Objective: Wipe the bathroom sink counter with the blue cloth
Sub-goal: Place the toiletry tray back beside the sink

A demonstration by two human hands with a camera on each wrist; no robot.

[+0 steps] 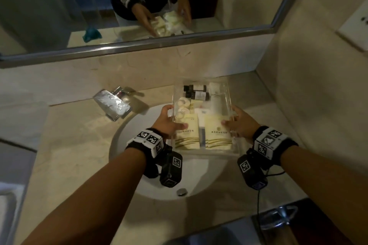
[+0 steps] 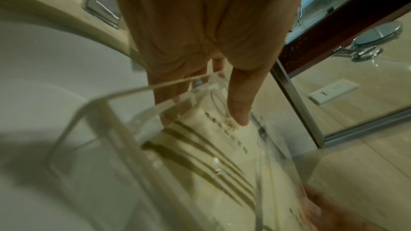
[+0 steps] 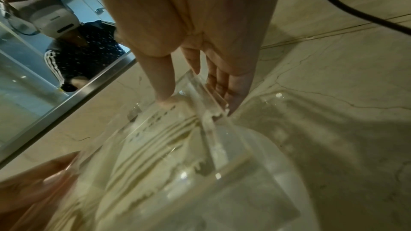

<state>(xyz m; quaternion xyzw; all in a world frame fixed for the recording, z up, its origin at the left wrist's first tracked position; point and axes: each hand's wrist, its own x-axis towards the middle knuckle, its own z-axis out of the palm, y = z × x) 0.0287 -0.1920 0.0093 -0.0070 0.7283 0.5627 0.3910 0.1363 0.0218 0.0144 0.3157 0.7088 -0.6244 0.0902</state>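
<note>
The blue cloth [image 1: 91, 35] shows only as a crumpled reflection in the mirror, lying on the counter's left side. Both my hands hold a clear acrylic tray [image 1: 229, 95] of toiletries above the right part of the white basin [image 1: 127, 137]. My left hand [image 1: 169, 123] grips the tray's left wall, with the thumb [image 2: 240, 101] pressed on a cream packet inside and the fingers beneath. My right hand [image 1: 240, 123] grips the right wall [image 3: 206, 122] the same way, thumb [image 3: 164, 83] on the packets. The beige stone counter [image 1: 69, 145] surrounds the basin.
A chrome faucet [image 1: 113, 103] stands behind the basin on the left, and a drain plug [image 1: 182, 191] sits in the bowl. The mirror [image 1: 59, 6] runs along the back wall. A wall socket [image 1: 356, 26] is on the right wall. A chrome fitting [image 1: 278, 217] hangs below the counter's front right.
</note>
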